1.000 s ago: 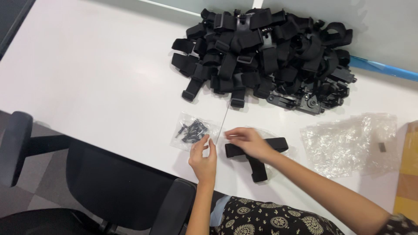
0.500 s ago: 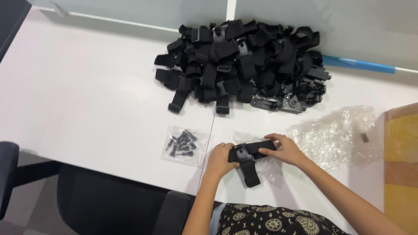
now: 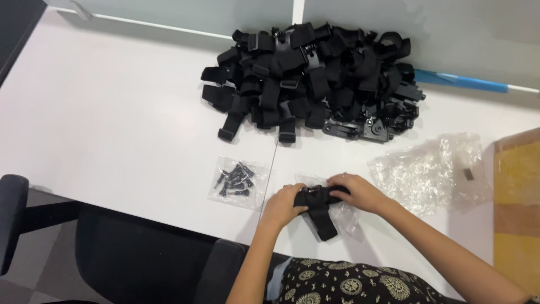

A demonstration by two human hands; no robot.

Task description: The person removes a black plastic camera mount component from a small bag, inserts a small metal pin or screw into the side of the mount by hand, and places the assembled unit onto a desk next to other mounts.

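Both hands hold one black strap mount (image 3: 319, 211) just above the near edge of the white table (image 3: 112, 124). My left hand (image 3: 285, 204) grips its left end. My right hand (image 3: 355, 191) covers its right end from above. A strap tail hangs down toward me between the hands. A thin clear bag (image 3: 343, 217) lies under the strap. The part of the mount inside my palms is hidden.
A large heap of black straps and mounts (image 3: 315, 79) lies at the back middle. A small clear bag of black screws (image 3: 236, 181) sits left of my hands. Crumpled clear plastic (image 3: 433, 171) and a cardboard box (image 3: 517, 197) are right. A black chair (image 3: 112, 253) stands below the table.
My hands have closed in on the strap and folded it together between them. The view has shifted slightly so the screw bag and heap sit a little further right.
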